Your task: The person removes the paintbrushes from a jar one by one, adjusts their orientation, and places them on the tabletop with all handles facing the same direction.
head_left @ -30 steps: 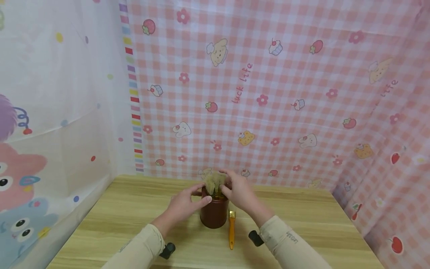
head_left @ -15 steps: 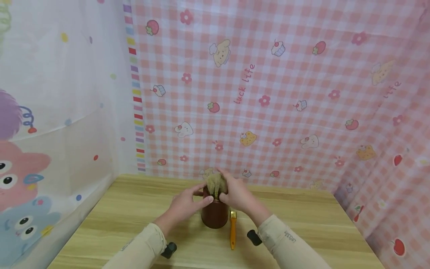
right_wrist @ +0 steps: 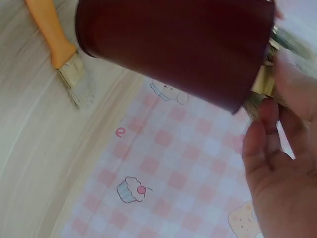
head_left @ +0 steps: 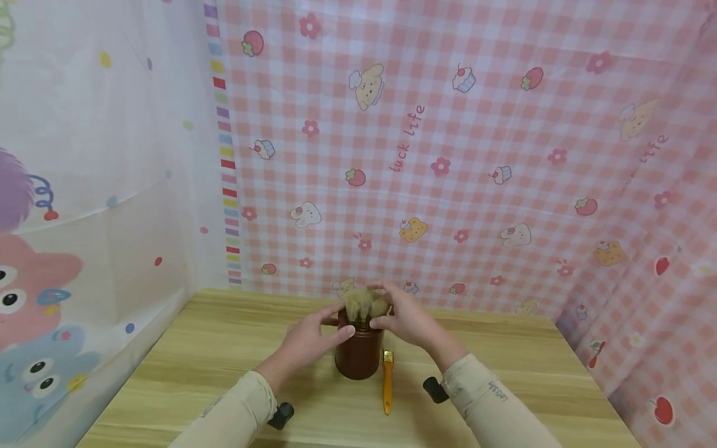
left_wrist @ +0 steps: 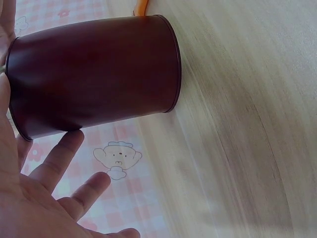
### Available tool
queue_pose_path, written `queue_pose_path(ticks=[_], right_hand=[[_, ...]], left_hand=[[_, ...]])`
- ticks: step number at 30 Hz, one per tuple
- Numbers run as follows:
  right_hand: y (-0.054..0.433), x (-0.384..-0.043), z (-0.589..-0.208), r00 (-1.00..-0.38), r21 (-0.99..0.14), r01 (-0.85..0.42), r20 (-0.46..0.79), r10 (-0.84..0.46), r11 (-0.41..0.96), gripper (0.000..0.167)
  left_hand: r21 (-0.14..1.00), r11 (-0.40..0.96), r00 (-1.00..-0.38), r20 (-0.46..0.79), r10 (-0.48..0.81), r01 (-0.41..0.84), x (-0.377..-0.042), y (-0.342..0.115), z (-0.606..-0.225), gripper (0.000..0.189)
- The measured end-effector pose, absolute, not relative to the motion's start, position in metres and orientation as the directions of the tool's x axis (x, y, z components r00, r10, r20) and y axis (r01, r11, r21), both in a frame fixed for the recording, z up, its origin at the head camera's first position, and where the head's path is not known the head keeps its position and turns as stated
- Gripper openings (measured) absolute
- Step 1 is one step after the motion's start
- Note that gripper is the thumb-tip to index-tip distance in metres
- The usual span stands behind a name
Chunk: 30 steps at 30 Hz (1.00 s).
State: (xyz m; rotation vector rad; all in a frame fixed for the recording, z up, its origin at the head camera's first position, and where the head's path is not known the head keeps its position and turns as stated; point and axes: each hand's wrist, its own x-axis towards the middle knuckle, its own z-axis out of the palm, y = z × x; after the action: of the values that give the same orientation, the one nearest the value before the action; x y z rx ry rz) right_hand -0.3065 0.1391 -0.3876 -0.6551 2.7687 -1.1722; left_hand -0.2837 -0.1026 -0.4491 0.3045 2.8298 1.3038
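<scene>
A dark reddish-brown cylindrical cup [head_left: 358, 358] stands upright on the table, bristle-up paintbrushes [head_left: 358, 303] crowded in its mouth. My left hand [head_left: 308, 336] holds the cup at its rim between thumb and index finger; in the left wrist view a spread finger [left_wrist: 62, 153] touches its side. At the right of the bristles, my right hand [head_left: 409, 320] pinches a brush head, fingers by a gold ferrule [right_wrist: 265, 82] in the right wrist view. The handles are hidden inside the cup. An orange-handled paintbrush [head_left: 388, 386] lies just right of the cup.
The wooden table [head_left: 504, 386] meets a pink checked cloth [head_left: 426, 186] behind and a white printed cloth [head_left: 129, 249] at left. Black wrist mounts [head_left: 282, 415] sit by both cuffs.
My right hand first closes in on the bristles, then shifts slightly right, and a brush head at that side separates from the others. The left hand stays at the rim.
</scene>
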Motion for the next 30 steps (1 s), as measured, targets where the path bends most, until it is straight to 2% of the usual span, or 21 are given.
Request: queue_pose_path(ticks=[4,12,24,30], right_hand=[[0.135,-0.305,-0.390,-0.929,-0.693,-0.342,0.149,-0.338,0.634,0.044],[0.137,-0.304,-0.388,-0.880,-0.634,-0.453,0.205,-0.428,0.627,0.038],[0.146,-0.307,-0.368,-0.839,-0.694,-0.520,0.303,-0.453,0.498,0.067],[0.159,-0.308,-0.347,-0.865,-0.755,-0.485,0.340,-0.370,0.440,0.072]], left_hand=[[0.767,0.618,-0.979,0.071,0.189,0.175,-0.283,-0.103,-0.449,0.074],[0.769,0.611,-0.977,0.083,0.199,0.190,-0.282,-0.103,-0.449,0.072],[0.769,0.612,-0.978,0.077,0.196,0.184,-0.283,-0.103,-0.448,0.072],[0.766,0.614,-0.977,0.088,0.192,0.190,-0.282,-0.103,-0.449,0.069]])
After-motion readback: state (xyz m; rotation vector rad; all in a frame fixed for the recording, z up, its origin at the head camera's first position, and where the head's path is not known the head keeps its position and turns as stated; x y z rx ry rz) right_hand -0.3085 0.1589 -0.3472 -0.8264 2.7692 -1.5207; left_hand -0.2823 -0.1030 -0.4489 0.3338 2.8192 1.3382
